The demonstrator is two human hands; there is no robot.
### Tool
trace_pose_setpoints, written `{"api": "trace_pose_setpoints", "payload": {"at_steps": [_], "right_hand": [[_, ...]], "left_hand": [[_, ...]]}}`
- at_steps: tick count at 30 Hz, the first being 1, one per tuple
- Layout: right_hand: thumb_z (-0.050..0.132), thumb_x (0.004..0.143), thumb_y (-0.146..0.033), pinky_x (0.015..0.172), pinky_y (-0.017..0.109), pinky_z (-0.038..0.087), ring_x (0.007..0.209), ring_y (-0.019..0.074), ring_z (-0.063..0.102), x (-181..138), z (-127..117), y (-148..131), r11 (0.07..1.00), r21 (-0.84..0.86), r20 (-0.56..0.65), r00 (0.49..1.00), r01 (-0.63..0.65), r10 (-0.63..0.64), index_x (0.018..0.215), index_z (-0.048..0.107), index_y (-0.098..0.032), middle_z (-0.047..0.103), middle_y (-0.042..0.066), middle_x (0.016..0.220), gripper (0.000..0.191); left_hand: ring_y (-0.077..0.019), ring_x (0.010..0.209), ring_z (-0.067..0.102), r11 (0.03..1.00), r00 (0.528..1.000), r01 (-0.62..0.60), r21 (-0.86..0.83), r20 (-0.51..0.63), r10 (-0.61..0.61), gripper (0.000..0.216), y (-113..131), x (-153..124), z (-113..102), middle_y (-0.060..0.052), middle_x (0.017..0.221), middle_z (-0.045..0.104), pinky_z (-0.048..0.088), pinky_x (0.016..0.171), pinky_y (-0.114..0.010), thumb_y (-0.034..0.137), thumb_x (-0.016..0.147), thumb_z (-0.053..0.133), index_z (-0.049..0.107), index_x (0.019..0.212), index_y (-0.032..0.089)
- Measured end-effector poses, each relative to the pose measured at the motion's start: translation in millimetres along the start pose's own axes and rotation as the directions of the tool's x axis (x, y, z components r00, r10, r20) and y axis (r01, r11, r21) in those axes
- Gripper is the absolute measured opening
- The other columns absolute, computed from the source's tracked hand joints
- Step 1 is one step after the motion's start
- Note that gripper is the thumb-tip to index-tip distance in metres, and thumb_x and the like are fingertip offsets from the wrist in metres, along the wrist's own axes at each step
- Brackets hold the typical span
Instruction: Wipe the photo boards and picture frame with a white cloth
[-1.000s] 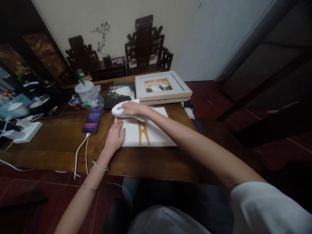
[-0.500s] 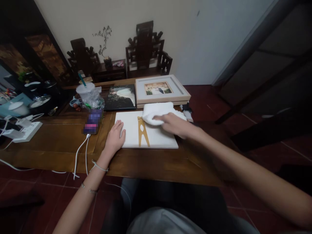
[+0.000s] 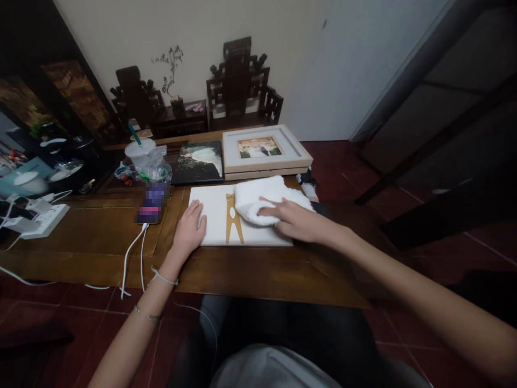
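A white board [image 3: 214,215] with a gold A-shaped mark lies flat on the wooden table [image 3: 100,237]. My left hand [image 3: 189,229] rests open and flat on the board's left edge. My right hand [image 3: 293,218] presses a folded white cloth [image 3: 262,196] onto the board's right part, fingers laid over the cloth and gripping it.
Behind the board lie a dark photo print [image 3: 198,160] and a pale framed picture [image 3: 264,150]. A lidded cup in a plastic bag [image 3: 144,156], a phone [image 3: 152,202] with white cables and a power strip [image 3: 38,218] sit to the left. Dark carved chairs stand by the wall.
My right hand swept the cloth from the board's upper left across to its right side, then drew it slightly back toward me. The left hand stayed in place.
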State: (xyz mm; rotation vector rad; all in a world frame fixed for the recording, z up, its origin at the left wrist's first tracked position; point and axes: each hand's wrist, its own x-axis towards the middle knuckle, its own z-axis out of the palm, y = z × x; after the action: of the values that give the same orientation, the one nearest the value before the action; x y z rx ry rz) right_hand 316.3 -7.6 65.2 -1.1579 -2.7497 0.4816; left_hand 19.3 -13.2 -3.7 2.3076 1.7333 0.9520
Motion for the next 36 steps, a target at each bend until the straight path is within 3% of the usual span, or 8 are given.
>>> {"api": "trace_pose_setpoints", "payload": {"at_steps": [6, 12, 19, 22, 25, 29, 33, 36], "right_hand": [[0.038, 0.069, 0.004, 0.111, 0.07, 0.025, 0.148, 0.033, 0.023, 27.7, 11.4, 14.9, 0.995, -0.062, -0.091, 0.993, -0.076, 0.07, 0.129, 0.061, -0.011, 0.055, 0.02, 0.142, 0.066], [0.04, 0.067, 0.006, 0.112, 0.073, 0.02, 0.149, 0.0378, 0.015, -25.3, 32.4, -22.1, 0.996, -0.094, -0.039, 0.999, -0.001, -0.003, 0.124, 0.064, -0.012, 0.036, 0.017, 0.158, 0.064], [0.041, 0.065, 0.004, 0.117, 0.064, 0.023, 0.149, 0.0317, 0.021, -80.5, 27.4, -46.4, 0.997, 0.024, 0.039, 0.996, 0.075, -0.076, 0.116, 0.069, -0.023, 0.04, 0.007, 0.156, 0.064], [0.039, 0.067, 0.003, 0.118, 0.057, 0.029, 0.145, 0.0286, 0.032, -64.1, 13.4, -36.8, 0.997, 0.079, 0.041, 0.999, 0.022, -0.025, 0.121, 0.066, -0.024, 0.053, 0.007, 0.147, 0.066], [0.036, 0.073, 0.002, 0.112, 0.063, 0.034, 0.144, 0.0317, 0.035, -23.2, 6.5, -26.9, 0.994, 0.091, -0.024, 0.998, -0.056, 0.058, 0.131, 0.06, -0.022, 0.062, 0.009, 0.136, 0.068], [0.034, 0.076, 0.002, 0.102, 0.08, 0.029, 0.146, 0.0429, 0.024, 40.6, 12.3, -30.4, 0.968, 0.075, -0.1, 0.964, -0.238, 0.245, 0.14, 0.053, -0.017, 0.049, 0.015, 0.149, 0.07], [0.036, 0.077, 0.003, 0.099, 0.087, 0.018, 0.147, 0.0497, 0.01, 72.0, 26.2, -48.1, 0.982, -0.069, -0.104, 0.98, -0.177, 0.169, 0.14, 0.054, -0.017, 0.025, 0.008, 0.163, 0.068], [0.038, 0.077, 0.003, 0.103, 0.085, 0.015, 0.147, 0.0499, 0.004, 58.6, 36.6, -63.1, 0.984, -0.153, -0.02, 0.996, -0.086, 0.084, 0.14, 0.055, -0.018, 0.023, 0.007, 0.164, 0.069]], "left_hand": [[-0.0296, 0.138, 0.048, 1.0, 1.0, -0.003, -0.009, 0.021, 0.003, 0.039, 0.9, 0.1, -1.9, -0.018, 0.141, 0.057, 0.038, 0.117, -0.051, 0.023, 0.092, 0.045, 0.062, 0.125, 0.011], [-0.03, 0.14, 0.046, 1.0, 0.999, 0.013, -0.008, 0.04, -0.012, 0.041, 3.0, 0.5, -2.4, -0.021, 0.142, 0.056, 0.035, 0.118, -0.049, 0.022, 0.093, 0.045, 0.061, 0.127, 0.007], [-0.0298, 0.138, 0.048, 1.0, 1.0, 0.008, 0.008, 0.021, -0.008, 0.039, 2.9, 0.4, -0.9, -0.018, 0.141, 0.058, 0.037, 0.118, -0.049, 0.024, 0.092, 0.045, 0.062, 0.125, 0.011], [-0.0293, 0.138, 0.048, 1.0, 1.0, 0.001, 0.015, 0.011, -0.001, 0.039, 2.7, 0.3, -0.3, -0.018, 0.141, 0.058, 0.037, 0.117, -0.049, 0.024, 0.092, 0.045, 0.062, 0.125, 0.01], [-0.0297, 0.137, 0.049, 1.0, 1.0, -0.003, 0.018, 0.011, 0.003, 0.04, 1.8, 0.5, -0.4, -0.019, 0.141, 0.058, 0.038, 0.117, -0.049, 0.024, 0.092, 0.045, 0.062, 0.125, 0.009], [-0.0305, 0.138, 0.049, 1.0, 1.0, -0.009, 0.006, 0.016, 0.009, 0.041, -0.1, 0.8, -0.9, -0.021, 0.141, 0.057, 0.038, 0.116, -0.051, 0.025, 0.092, 0.046, 0.062, 0.125, 0.007], [-0.0312, 0.138, 0.048, 1.0, 1.0, -0.011, -0.019, 0.02, 0.011, 0.041, -0.5, 1.1, -1.1, -0.022, 0.142, 0.056, 0.037, 0.117, -0.052, 0.025, 0.092, 0.046, 0.061, 0.126, 0.007], [-0.0307, 0.138, 0.048, 1.0, 1.0, -0.012, -0.007, 0.023, 0.012, 0.042, 0.8, 1.5, -0.9, -0.022, 0.141, 0.056, 0.037, 0.117, -0.05, 0.025, 0.093, 0.046, 0.061, 0.127, 0.006]]}}
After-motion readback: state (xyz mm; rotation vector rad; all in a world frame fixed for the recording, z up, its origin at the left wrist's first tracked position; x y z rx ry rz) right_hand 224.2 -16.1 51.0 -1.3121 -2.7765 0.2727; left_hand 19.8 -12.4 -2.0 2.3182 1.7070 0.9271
